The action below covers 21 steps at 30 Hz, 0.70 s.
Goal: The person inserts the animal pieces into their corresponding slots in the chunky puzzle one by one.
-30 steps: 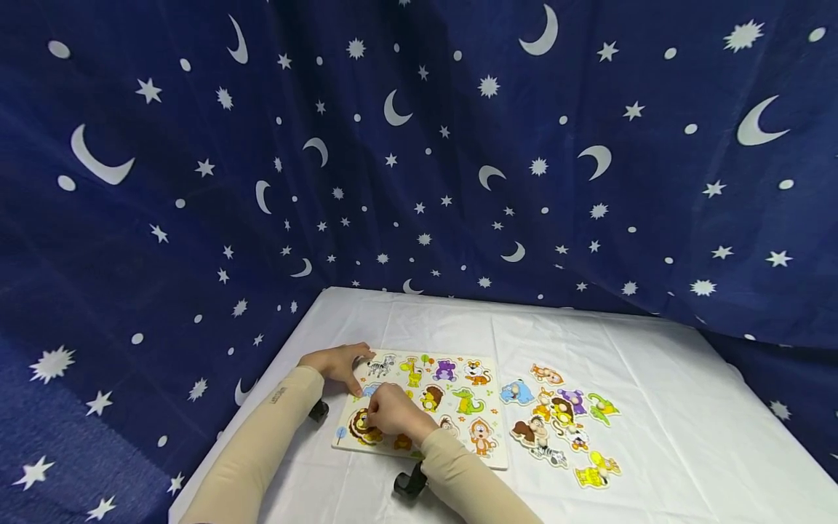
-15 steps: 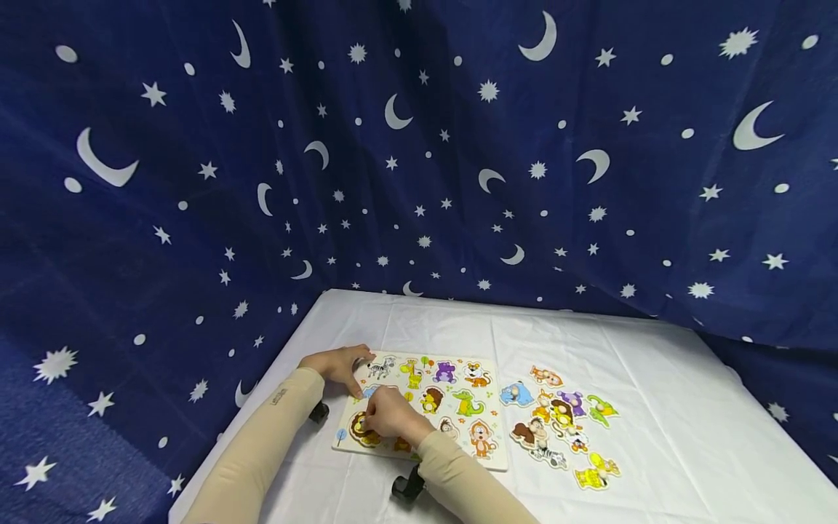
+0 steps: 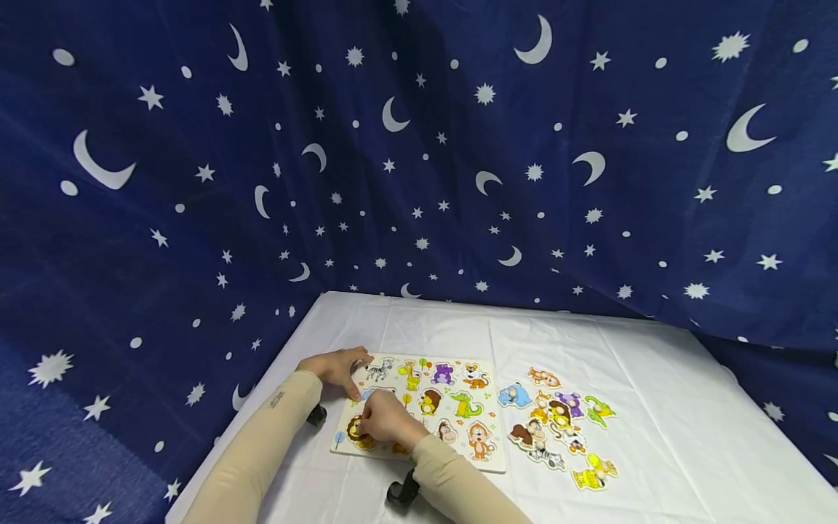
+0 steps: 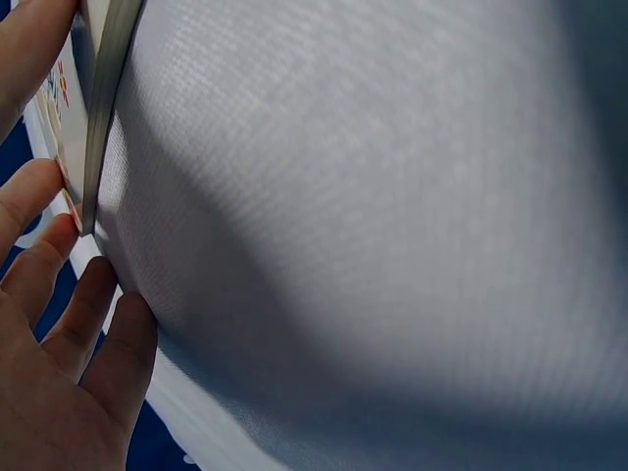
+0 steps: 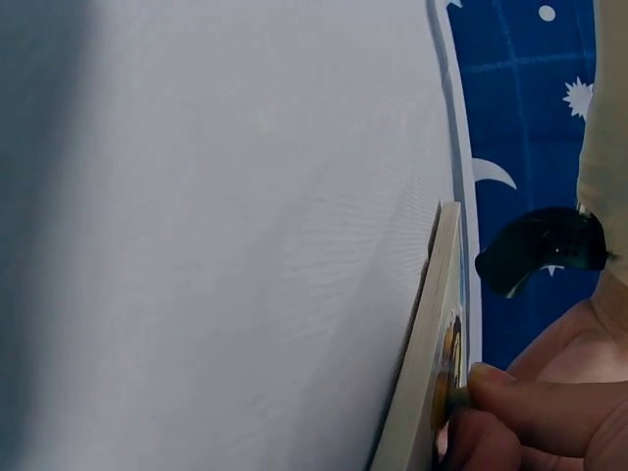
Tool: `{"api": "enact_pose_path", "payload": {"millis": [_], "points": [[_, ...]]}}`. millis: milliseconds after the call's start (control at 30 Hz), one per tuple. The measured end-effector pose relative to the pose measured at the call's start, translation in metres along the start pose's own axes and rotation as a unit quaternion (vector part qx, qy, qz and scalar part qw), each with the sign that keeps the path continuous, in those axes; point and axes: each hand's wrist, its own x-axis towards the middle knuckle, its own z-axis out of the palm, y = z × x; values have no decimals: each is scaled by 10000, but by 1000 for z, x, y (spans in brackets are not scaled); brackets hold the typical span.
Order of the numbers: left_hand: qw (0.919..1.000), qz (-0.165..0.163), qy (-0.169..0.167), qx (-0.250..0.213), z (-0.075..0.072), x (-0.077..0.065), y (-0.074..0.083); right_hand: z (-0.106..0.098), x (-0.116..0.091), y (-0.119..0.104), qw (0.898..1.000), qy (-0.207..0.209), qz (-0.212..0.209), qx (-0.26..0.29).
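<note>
A white wooden animal puzzle board [image 3: 453, 422] lies flat on the table. My right hand [image 3: 391, 421] is over its lower left part and pinches the small knob of the lion puzzle piece [image 3: 356, 435] between thumb and forefinger. In the right wrist view the right thumb [image 5: 510, 392] and finger meet at that knob, close to the board's face [image 5: 432, 334]. At the board's upper left corner rests my left hand [image 3: 335, 370], its thumb on the left side and fingers spread along the edge. The left wrist view shows those fingers [image 4: 74, 314] loosely extended by the board's edge [image 4: 103, 128].
Right of the board lie several loose knobbed pieces, among them a blue hippo [image 3: 513, 396], a green crocodile [image 3: 597, 412], a zebra [image 3: 547, 458] and a yellow giraffe [image 3: 593, 474]. A white cloth [image 3: 661, 437] covers the table. A blue curtain with moons and stars [image 3: 419, 160] hangs behind.
Both hands keep nearly the same places on the board. My right hand has shifted slightly at the lion piece, and the head view has moved a little.
</note>
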Motion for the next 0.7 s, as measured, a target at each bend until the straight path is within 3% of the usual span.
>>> {"api": "enact_pose_path", "payload": {"millis": [367, 700], "points": [[9993, 377, -24, 27, -4, 0, -2, -1, -1, -4, 10000, 29, 71, 62], [9990, 428, -106, 123, 0, 5, -6, -3, -4, 0, 10000, -11, 47, -13]]}}
